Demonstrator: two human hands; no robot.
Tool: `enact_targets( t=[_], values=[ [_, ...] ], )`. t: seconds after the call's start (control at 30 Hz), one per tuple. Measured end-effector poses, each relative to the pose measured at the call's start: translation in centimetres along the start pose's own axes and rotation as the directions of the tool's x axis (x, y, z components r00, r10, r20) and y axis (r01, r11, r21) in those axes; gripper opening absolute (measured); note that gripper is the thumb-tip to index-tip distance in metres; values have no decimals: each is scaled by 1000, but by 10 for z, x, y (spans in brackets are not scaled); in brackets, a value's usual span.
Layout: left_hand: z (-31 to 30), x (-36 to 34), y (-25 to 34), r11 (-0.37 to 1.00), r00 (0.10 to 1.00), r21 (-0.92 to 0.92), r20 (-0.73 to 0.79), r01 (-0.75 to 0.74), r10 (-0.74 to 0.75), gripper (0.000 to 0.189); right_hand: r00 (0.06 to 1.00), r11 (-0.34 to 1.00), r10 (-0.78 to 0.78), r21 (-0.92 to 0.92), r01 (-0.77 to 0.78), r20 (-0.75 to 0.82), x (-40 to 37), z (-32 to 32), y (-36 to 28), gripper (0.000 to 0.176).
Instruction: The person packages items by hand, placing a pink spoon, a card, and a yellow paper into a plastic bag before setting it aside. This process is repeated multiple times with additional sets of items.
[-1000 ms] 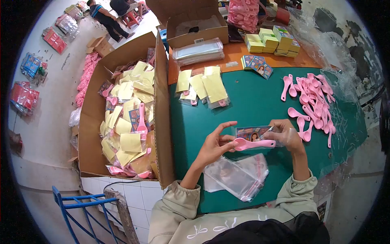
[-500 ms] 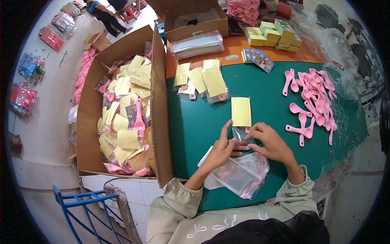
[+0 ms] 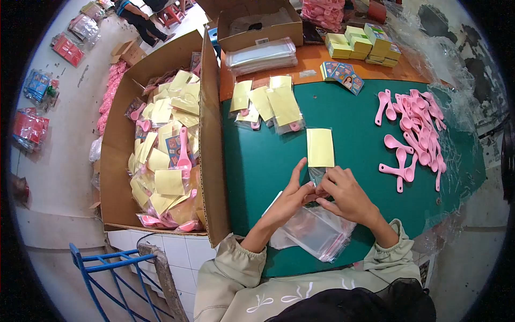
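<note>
A clear plastic bag (image 3: 316, 175) with a yellow card (image 3: 320, 148) in it lies on the green table top (image 3: 257, 177), its lower end between my hands. My left hand (image 3: 292, 197) holds that end from the left, index finger stretched up along the bag's side. From the right, my right hand (image 3: 347, 196) pinches the same end, its fingertips close to the left ones. Part of the bag is hidden under the fingers. Just below my hands lies a pile of empty clear bags (image 3: 322, 233).
Pink spoons (image 3: 413, 134) are heaped on the right. Several filled packets (image 3: 268, 104) lie at upper left. A tall cardboard box (image 3: 214, 150) full of packets stands left. Card stacks (image 3: 359, 43), a bundle of clear bags (image 3: 263, 56) and an open carton (image 3: 257, 37) sit along the back.
My right hand has moved left, towards my left hand, and its fingers have closed on the bag's lower end. The yellow card has hardly shifted.
</note>
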State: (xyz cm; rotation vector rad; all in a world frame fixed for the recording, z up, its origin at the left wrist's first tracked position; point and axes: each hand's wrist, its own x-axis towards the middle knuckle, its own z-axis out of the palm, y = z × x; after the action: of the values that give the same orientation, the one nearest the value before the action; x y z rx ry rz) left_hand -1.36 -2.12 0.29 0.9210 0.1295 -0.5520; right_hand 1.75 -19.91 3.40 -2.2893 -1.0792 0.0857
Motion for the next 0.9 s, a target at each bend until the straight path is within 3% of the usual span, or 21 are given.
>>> enact_targets(
  t=[0.2, 0.37, 0.4, 0.5, 0.53, 0.57, 0.6, 0.63, 0.67, 0.7, 0.73, 0.8, 0.9],
  values=[
    [-5, 6, -10, 991, 999, 127, 9, -39, 39, 60, 997, 995, -78, -55, 78, 6, -3, 8, 0, 24],
    [-6, 11, -12, 784, 981, 615, -89, -83, 174, 58, 984, 988, -156, -8, 157, 85, -3, 3, -2, 22],
    [-4, 10, -9, 713, 972, 697, -106, -79, 211, 58, 973, 977, -178, 146, 157, 147, -3, -3, -1, 21],
    [-7, 11, 0, 753, 944, 644, -145, -137, 296, 54, 932, 810, -264, 581, 74, 249, -14, -55, 26, 20],
    [-8, 9, 4, 846, 966, 517, -124, -133, 228, 53, 929, 706, -281, 707, 31, 240, -25, -82, 48, 21],
    [-8, 8, 7, 920, 983, 376, -91, -113, 158, 52, 952, 671, -287, 731, 121, 106, -38, -98, 71, 19],
    [-7, 8, 8, 971, 995, 226, -44, -80, 93, 51, 990, 599, -88, 800, -38, 113, -57, -115, 93, 20],
    [-8, 9, 6, 969, 996, 232, -27, -81, 89, 49, 980, 700, 160, 687, -195, 115, -64, -140, 102, 20],
    [-11, 11, 3, 968, 996, 238, -10, -81, 86, 48, 891, 698, 446, 587, -409, 91, -71, -160, 126, 16],
    [-12, 13, 1, 967, 996, 242, 6, -85, 87, 47, 742, 792, 610, 225, -568, -276, -94, -160, 176, 11],
    [-10, 14, 4, 969, 996, 232, 12, -84, 84, 47, 756, 804, 563, 9, -595, -333, -96, -158, 178, 15],
    [-5, 12, 6, 974, 998, 216, 18, -65, 63, 47, 793, 694, 453, -397, -601, -408, -121, -146, 170, 25],
    [-5, 14, 5, 981, 998, 185, 29, -61, 56, 49, 923, 933, 300, -128, -337, -242, -52, -103, 101, 52]
  ],
)
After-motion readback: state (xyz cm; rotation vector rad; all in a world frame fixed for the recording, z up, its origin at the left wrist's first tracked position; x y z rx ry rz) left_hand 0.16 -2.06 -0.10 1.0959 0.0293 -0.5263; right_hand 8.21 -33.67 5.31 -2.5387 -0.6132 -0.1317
